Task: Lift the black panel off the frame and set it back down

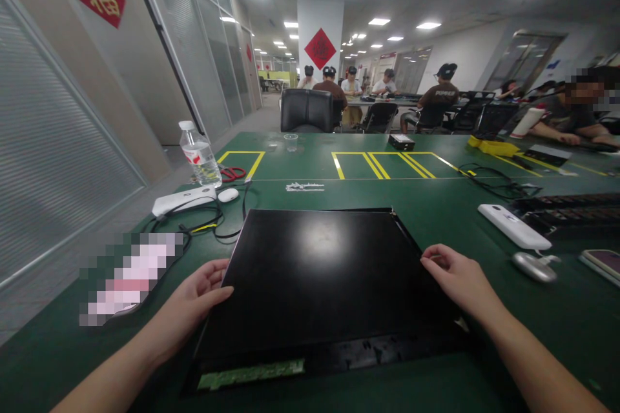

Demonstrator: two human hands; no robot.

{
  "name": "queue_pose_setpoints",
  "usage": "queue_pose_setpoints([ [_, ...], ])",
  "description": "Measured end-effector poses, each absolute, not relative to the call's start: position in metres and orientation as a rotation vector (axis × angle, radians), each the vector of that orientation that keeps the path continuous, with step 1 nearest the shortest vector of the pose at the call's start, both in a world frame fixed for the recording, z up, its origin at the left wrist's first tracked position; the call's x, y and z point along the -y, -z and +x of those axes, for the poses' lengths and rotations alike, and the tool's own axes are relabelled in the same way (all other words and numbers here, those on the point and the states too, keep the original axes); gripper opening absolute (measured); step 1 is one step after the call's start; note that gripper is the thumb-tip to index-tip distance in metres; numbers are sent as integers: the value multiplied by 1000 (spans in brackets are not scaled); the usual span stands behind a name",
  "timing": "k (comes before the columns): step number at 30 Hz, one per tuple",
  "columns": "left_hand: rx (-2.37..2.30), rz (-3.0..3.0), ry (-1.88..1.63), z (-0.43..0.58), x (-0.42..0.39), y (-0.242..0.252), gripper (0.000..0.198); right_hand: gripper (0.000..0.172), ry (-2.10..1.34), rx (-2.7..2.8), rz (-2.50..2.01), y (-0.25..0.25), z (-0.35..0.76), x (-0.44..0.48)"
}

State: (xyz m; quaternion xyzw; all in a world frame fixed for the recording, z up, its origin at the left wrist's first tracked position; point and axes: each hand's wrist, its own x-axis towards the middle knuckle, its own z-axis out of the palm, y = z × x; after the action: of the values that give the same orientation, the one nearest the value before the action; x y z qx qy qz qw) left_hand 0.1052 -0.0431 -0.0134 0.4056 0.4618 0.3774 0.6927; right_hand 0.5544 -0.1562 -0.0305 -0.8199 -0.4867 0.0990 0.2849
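Observation:
A black display panel [320,271] lies in front of me, glossy side up, with a ceiling light reflected in it. Along its near edge runs a green circuit board strip [252,374]. A thin black frame [404,232] shows past its far and right edges. My left hand [206,290] grips the panel's left edge, thumb on top and the other fingers curled at the side. At the right edge, my right hand [453,274] pinches with thumb and forefinger; whether it has the panel or the frame, I cannot tell.
Left on the green table [271,197] are a water bottle [199,158], red-handled scissors [233,173], a white power bank [184,200] and cables. To the right lie another white power bank [514,227], a silver mouse-like object [534,266] and black parts [571,210]. People sit beyond.

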Motion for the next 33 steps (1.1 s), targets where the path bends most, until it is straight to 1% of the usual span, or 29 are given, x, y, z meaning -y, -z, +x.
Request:
queue_pose_setpoints([
  [3, -1046, 899, -838, 107, 44, 10, 67, 20, -246, 1315, -2194, 30, 555, 156],
  [7, -1035, 861, -834, 107, 45, 7, 94, 20, -250, 1308, -2207, 30, 555, 155],
  [9, -1015, 854, -826, 106, 45, 8, 98, 20, -254, 1301, -2215, 30, 555, 155],
  [17, -990, 923, -852, 103, 43, 15, 74, 21, -252, 1296, -2216, 33, 556, 154],
  [21, -1108, 1157, -865, 99, 42, 17, 65, 20, -241, 1308, -2212, 33, 557, 154],
  [25, -1244, 1546, -872, 91, 35, 25, 58, 20, -227, 1316, -2213, 35, 557, 154],
  [30, -1352, 1684, -859, 85, 26, 39, 50, 20, -200, 1337, -2198, 37, 558, 154],
  [33, -1372, 1763, -856, 83, 23, 49, 48, 21, -210, 1335, -2211, 37, 558, 153],
])
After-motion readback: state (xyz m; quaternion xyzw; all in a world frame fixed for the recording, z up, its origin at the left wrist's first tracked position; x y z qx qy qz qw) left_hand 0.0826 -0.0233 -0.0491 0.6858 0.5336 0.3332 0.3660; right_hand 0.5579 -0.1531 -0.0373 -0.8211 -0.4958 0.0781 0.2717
